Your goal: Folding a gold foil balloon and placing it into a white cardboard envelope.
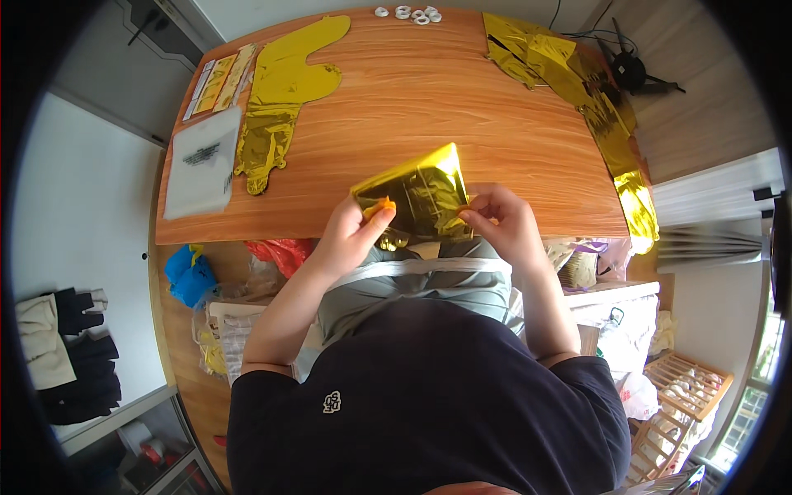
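A folded piece of gold foil (417, 194), shiny like a foil balloon, is held up over the table's near edge. My left hand (356, 233) is closed on its left side, the thumb lying on top. A small orange patch shows by that thumb; I cannot tell whether it is a separate piece or a reflection. At the foil's right edge, my right hand (502, 221) pinches it between thumb and fingers. A flat gold foil balloon (285, 82) lies on the table's left side. More gold foil (540, 58) runs along the right edge, its near end hanging by the corner.
Several small white rolls (421, 15) sit at the wooden table's (429, 91) far edge. A black antenna device (629, 71) stands far right. Clear plastic bags (202, 165) and flat printed packs (219, 85) lie left. Below the table are a blue bag (190, 275) and red plastic (280, 254).
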`<state>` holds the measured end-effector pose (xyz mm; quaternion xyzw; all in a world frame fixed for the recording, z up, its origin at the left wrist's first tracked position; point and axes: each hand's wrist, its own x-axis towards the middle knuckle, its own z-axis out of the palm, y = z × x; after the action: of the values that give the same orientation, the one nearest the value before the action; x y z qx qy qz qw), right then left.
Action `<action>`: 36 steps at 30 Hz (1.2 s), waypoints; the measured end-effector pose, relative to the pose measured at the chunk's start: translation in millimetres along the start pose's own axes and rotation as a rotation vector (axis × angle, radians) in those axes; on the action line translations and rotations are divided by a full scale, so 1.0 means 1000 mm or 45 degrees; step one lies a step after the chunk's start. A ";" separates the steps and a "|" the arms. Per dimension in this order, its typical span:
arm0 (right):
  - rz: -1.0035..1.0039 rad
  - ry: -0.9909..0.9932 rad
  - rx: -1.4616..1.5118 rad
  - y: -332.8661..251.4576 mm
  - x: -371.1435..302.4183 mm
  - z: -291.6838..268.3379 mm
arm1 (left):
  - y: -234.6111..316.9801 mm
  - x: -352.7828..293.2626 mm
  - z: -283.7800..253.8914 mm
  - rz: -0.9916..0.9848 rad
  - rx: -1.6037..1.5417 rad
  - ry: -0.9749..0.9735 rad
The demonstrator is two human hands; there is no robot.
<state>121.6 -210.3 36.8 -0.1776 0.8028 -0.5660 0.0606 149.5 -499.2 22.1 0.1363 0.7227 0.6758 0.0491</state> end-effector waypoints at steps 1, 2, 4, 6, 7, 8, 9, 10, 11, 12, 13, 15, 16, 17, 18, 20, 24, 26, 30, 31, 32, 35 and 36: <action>0.302 0.031 0.298 -0.005 0.002 0.002 | 0.002 0.004 0.003 0.023 -0.141 0.066; 0.299 0.036 0.298 -0.010 0.003 0.001 | 0.007 0.013 0.013 0.037 -0.299 0.185; 0.432 0.011 0.275 -0.016 0.008 -0.002 | 0.012 0.020 -0.013 -0.336 0.267 0.035; 0.438 0.009 0.141 -0.016 0.011 -0.002 | 0.039 0.036 -0.006 -0.340 0.796 0.092; 0.444 0.001 0.008 -0.016 0.012 -0.002 | 0.046 0.044 -0.003 -0.335 1.324 0.154; 0.441 0.001 0.006 -0.017 0.013 0.000 | 0.037 0.051 -0.004 -0.333 1.324 0.157; 0.427 0.008 -0.002 -0.016 0.014 0.003 | 0.024 0.058 -0.006 0.096 1.387 0.172; 0.413 0.015 -0.011 -0.015 0.015 0.005 | 0.012 0.065 -0.010 0.528 1.427 0.182; 0.418 0.015 -0.012 -0.012 0.014 0.005 | 0.010 0.076 -0.005 0.516 1.307 0.020; 0.368 0.027 -0.099 -0.011 0.015 0.006 | 0.004 0.084 -0.003 0.512 1.310 0.027; 0.318 0.038 -0.185 -0.011 0.016 0.008 | -0.008 0.091 -0.001 0.598 1.278 -0.132; 0.333 0.015 -0.223 -0.015 0.018 0.007 | -0.019 0.099 -0.001 0.567 1.296 -0.435; 0.349 -0.010 -0.259 -0.016 0.019 0.007 | -0.025 0.098 -0.001 0.567 1.297 -0.433; 0.351 -0.004 -0.261 -0.013 0.019 0.006 | -0.026 0.096 0.002 0.527 1.396 -0.472; 0.278 0.021 -0.272 -0.009 0.020 0.007 | -0.027 0.095 0.004 0.486 1.496 -0.511; 0.208 0.047 -0.283 -0.002 0.024 0.008 | -0.028 0.095 0.004 0.489 1.519 -0.491; 0.134 0.170 -0.274 0.000 0.040 0.015 | -0.031 0.094 0.005 0.476 1.552 -0.443; 0.142 0.189 -0.266 0.001 0.047 0.016 | -0.031 0.094 0.005 0.474 1.556 -0.451; 0.237 0.151 -0.250 0.000 0.057 0.014 | -0.030 0.094 0.006 0.457 1.510 -0.439; 0.261 0.148 -0.239 -0.001 0.058 0.014 | -0.030 0.094 0.006 0.457 1.509 -0.438; 0.260 0.148 -0.239 -0.001 0.059 0.015 | -0.031 0.094 0.006 0.454 1.504 -0.436; 0.275 0.132 -0.244 -0.003 0.061 0.015 | -0.031 0.093 0.005 0.451 1.488 -0.429; 0.268 0.130 -0.246 -0.003 0.062 0.015 | -0.031 0.093 0.005 0.448 1.478 -0.428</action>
<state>68.9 -246.7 40.7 -0.0684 0.8698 -0.4848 0.0613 57.5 -471.1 1.7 0.3621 0.9209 0.1408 -0.0321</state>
